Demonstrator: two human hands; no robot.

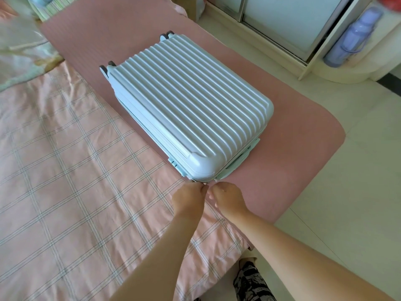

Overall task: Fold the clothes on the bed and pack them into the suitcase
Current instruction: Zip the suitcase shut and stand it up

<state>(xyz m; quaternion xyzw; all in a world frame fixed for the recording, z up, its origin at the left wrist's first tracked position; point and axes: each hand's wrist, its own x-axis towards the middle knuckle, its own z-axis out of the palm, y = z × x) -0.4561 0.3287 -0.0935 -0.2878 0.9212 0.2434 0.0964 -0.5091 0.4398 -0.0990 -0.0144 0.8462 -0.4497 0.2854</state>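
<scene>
A pale blue ribbed hard-shell suitcase (186, 105) lies flat and closed on the pink mat (303, 135) on the bed, wheels at its far end. At its near corner, my left hand (189, 200) and my right hand (227, 197) sit side by side, fingers curled. Each pinches a small metal zipper pull (205, 183) at the corner seam; the pulls are mostly hidden by my fingers. No loose clothes show on the bed near the case.
A pink checked bedsheet (65, 170) covers the bed to the left. Crumpled pale bedding (19, 53) lies at the far left. Cream floor tiles (347, 192), a cabinet with sliding doors (282, 20) and a lilac flask (353, 38) are on the right.
</scene>
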